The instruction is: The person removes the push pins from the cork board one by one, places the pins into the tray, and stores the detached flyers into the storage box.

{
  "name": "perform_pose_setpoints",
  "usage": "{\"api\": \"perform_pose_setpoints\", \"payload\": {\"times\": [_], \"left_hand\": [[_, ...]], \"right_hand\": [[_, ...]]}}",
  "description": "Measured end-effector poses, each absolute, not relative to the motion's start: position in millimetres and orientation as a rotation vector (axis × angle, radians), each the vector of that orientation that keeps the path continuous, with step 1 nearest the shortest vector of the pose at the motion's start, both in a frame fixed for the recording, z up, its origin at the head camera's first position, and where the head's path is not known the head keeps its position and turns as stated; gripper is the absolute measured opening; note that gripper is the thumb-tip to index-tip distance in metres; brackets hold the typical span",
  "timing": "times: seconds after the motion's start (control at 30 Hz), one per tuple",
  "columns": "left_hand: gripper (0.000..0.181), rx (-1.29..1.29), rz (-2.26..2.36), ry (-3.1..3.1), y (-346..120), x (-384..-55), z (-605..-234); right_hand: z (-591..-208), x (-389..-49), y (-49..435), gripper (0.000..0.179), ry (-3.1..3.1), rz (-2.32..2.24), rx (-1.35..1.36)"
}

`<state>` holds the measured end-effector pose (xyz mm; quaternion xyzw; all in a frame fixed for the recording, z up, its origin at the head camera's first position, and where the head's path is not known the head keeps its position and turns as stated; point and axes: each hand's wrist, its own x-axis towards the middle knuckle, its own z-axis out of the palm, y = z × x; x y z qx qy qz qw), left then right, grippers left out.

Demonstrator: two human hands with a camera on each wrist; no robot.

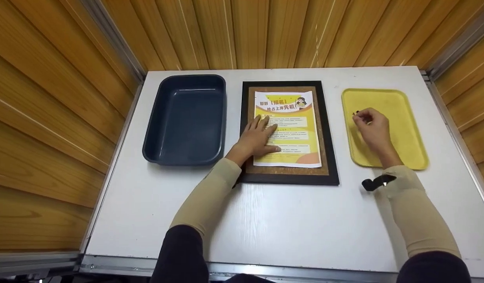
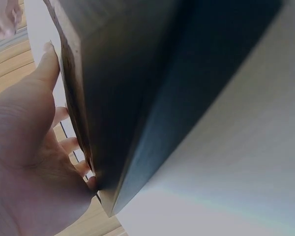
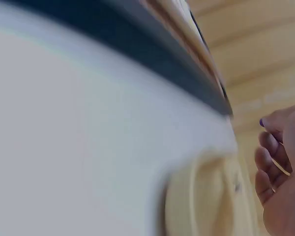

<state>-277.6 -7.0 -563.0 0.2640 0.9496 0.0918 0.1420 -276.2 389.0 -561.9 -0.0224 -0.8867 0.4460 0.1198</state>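
My left hand (image 1: pixel 258 138) lies spread on a yellow printed sheet (image 1: pixel 291 157), which rests on a black-framed cork board (image 1: pixel 281 171). In the left wrist view the board's dark side (image 2: pixel 132 98) stands large beside the palm. Over the yellow tray (image 1: pixel 407 129) my right hand (image 1: pixel 374 129) pinches a tiny dark piece between thumb and index finger. The right wrist view shows it as a purple pushpin (image 3: pixel 261 122) at the fingertips, mostly hidden by them. Its other fingers are curled in. A small dark speck (image 3: pixel 237 186) shows inside the tray there.
A deep navy-blue bin (image 1: pixel 186 122) stands left of the board. All of it sits on a white table (image 1: pixel 289 224) with a metal front edge. Wood-patterned walls (image 1: pixel 257 35) enclose the back and sides. A black camera mount (image 1: pixel 377 182) is strapped to the right wrist.
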Motion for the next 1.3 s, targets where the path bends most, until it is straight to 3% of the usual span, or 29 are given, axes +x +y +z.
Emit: {"api": "perform_pose_setpoints", "payload": {"times": [0.27,0.57,0.83,1.07,1.3], "left_hand": [[0.090,0.730,0.305,2.733,-10.5,-277.6,-566.4],[0.091,0.745,0.287,2.751,-4.8,-277.3,-566.5],[0.081,0.692,0.356,2.735,-1.8,-293.2,-548.5],[0.076,0.389,0.868,2.804,-2.7,-310.1,-543.6],[0.066,0.048,1.188,2.808,-10.3,-315.1,-548.2]], "right_hand": [[-575.5,-272.6,434.2,0.034,-2.740,1.326,-0.357],[-573.9,-270.1,433.7,0.032,-2.652,1.461,-0.415],[-558.5,-267.5,390.2,0.037,-2.685,1.353,-0.178],[-539.9,-267.9,335.9,0.049,-2.914,1.316,0.146],[-533.0,-252.0,301.2,0.046,-3.081,1.250,0.089]]}}
